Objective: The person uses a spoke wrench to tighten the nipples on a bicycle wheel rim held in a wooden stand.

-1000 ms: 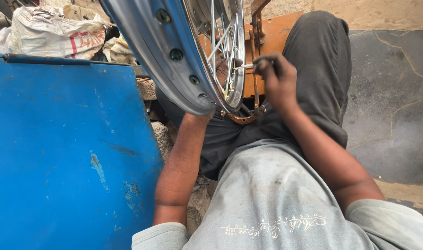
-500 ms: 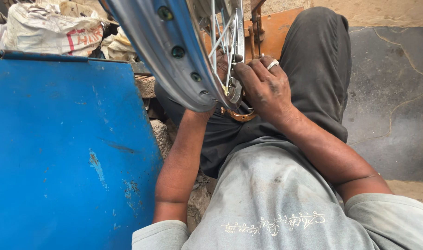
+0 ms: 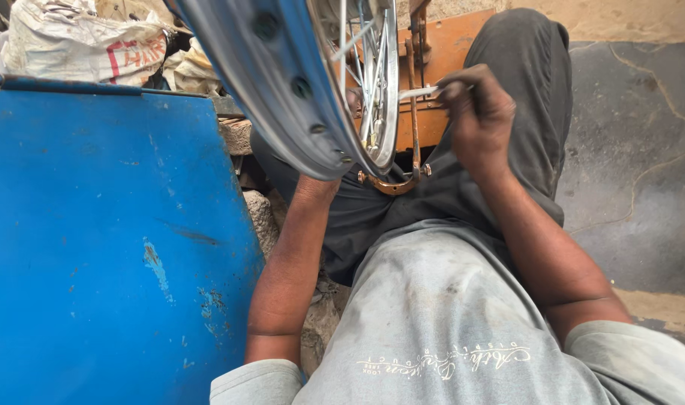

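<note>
A spoked wheel rim (image 3: 282, 82), bluish metal with round holes, stands tilted in an orange metal stand (image 3: 413, 112) over my lap. My right hand (image 3: 477, 112) is closed on a small silvery tool (image 3: 419, 92) whose tip points at the spokes. My left forearm (image 3: 293, 262) reaches up behind the rim; the left hand itself is hidden by the wheel. I sit in dark trousers and a grey shirt.
A large blue metal panel (image 3: 95, 247) fills the left side. White sacks (image 3: 72, 37) lie beyond it. Stones (image 3: 260, 217) sit between the panel and my leg. Grey cracked concrete floor (image 3: 635, 150) lies to the right.
My right hand has moved right and away from the rim, now holding the tool out at the spokes. The wheel appears larger and closer in view.
</note>
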